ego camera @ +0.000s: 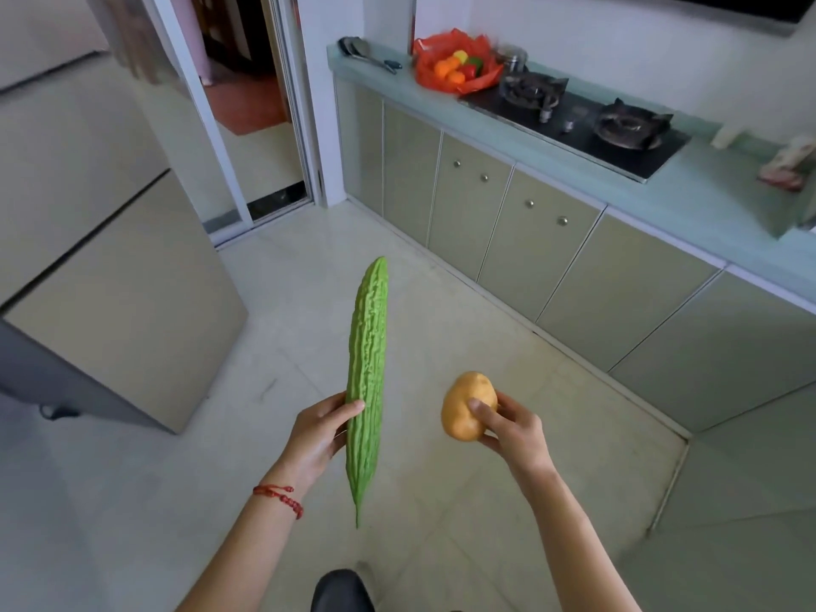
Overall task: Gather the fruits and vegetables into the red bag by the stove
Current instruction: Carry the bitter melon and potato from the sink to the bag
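Observation:
My left hand grips a long, ridged green bitter gourd near its lower third, holding it almost upright over the floor. My right hand holds a tan potato at about the same height. Far ahead, the red bag lies open on the pale green counter just left of the black gas stove. Inside the bag sit orange, yellow, red and green fruits and vegetables.
Pale green cabinets run under the counter along the right. A beige fridge stands at the left. A sliding door is open behind it. Utensils and a metal jar flank the bag. Tiled floor lies between.

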